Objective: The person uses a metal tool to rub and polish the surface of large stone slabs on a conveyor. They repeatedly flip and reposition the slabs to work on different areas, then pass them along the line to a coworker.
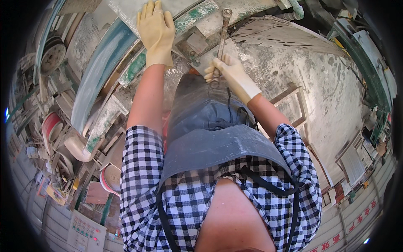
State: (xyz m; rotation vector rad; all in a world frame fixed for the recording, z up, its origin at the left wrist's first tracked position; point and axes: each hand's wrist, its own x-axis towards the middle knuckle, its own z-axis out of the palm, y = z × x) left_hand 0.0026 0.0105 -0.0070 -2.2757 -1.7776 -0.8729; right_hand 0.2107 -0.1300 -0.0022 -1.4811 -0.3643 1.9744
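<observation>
My left hand [155,33], in a cream rubber glove, lies with its fingers stretched out on a pale grey flat sheet [126,12] at the far edge of the view. My right hand [228,72], gloved the same way, is wrapped round a long metal wrench [222,38]. The wrench stands nearly upright in the picture, one ringed end pointing away from me and the other just below my fingers. Under the wrench is a worn metal machine frame [193,44] with flaking green paint.
A blue-grey curved trough [98,75] runs along the left. Below it sit red-rimmed round parts [52,126] and a control panel [87,231] with buttons. To the right are a wooden frame [304,111], a stained floor [331,101] and a green metal beam [363,67].
</observation>
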